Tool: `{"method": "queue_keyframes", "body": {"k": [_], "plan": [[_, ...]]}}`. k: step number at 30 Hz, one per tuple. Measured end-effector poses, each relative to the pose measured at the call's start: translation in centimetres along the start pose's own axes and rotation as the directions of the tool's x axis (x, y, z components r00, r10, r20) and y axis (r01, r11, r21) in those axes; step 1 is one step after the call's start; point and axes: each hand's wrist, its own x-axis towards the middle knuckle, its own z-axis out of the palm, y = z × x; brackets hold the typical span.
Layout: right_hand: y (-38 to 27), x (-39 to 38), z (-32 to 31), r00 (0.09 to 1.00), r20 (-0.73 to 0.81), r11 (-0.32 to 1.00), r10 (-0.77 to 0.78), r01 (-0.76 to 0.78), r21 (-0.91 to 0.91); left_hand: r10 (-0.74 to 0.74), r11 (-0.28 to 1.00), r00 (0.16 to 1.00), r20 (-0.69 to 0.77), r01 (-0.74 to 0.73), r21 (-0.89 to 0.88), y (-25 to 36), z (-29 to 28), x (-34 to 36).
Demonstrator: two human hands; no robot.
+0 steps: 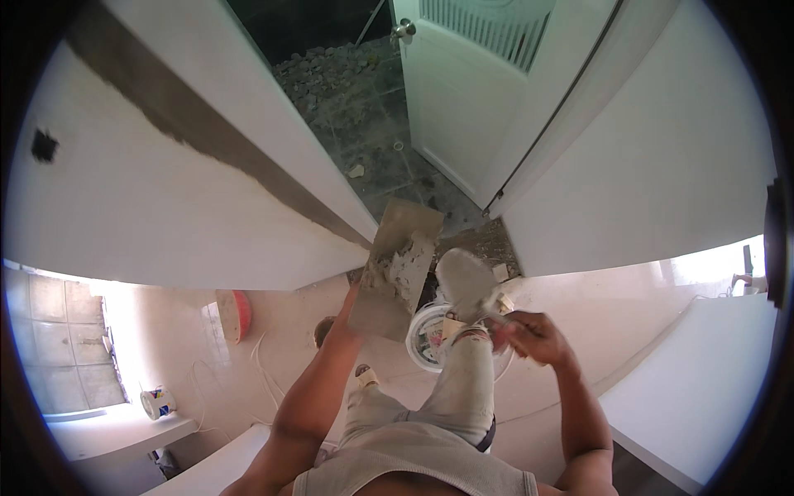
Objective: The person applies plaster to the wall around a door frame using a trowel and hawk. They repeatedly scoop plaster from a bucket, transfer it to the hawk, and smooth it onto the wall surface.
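Observation:
My left forearm reaches to a flat rectangular plastering hawk (397, 217) that carries a lump of wet grey plaster (405, 269). The board covers most of my left hand (354, 304), which grips it from beneath. To its right, my right hand (533, 337) is closed round the handle of a trowel (465, 277), its broad rounded blade smeared with grey plaster. The trowel blade lies beside the hawk, apart from it. Below both tools a white bucket (416, 354) stands on the floor by my leg, partly hidden by the trowel and leg.
A wide band of fresh grey plaster (223, 157) runs down the left wall beside the doorway. Ahead, a white door (455, 99) stands ajar over dark tiles with rubble (318, 78). A red-edged object (241, 317), cables and a white tub (157, 403) lie left; a white tabletop (703, 388) is right.

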Motion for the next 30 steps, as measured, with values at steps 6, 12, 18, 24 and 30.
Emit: {"method": "queue_keyframes", "body": {"k": [6,12,18,24,30], "plan": [[-13.5,-1.6,-4.0,0.844,-0.296,0.842,-0.447,0.285,-0.458,0.01,0.996,0.999,-0.034,-0.007,0.091,1.4,12.2,1.8],[-15.0,2.5,2.4,0.633,-0.309,0.627,-0.71,0.366,-0.688,0.074,0.976,0.996,-0.056,-0.061,0.208,2.3,17.4,0.0],[-12.6,0.0,2.5,0.61,-0.328,0.616,-0.721,0.349,-0.706,0.359,0.204,0.917,0.177,-0.262,0.943,6.0,19.2,-1.5],[-21.7,-6.8,-1.3,0.769,-0.291,0.718,-0.569,0.293,-0.631,0.259,0.95,0.965,-0.024,-0.251,0.185,7.7,21.5,-1.1],[-32.0,-9.1,-3.8,0.91,-0.085,0.784,-0.407,0.3,-0.544,0.331,0.916,0.895,0.3,-0.381,0.127,8.3,26.7,-0.2]]}}
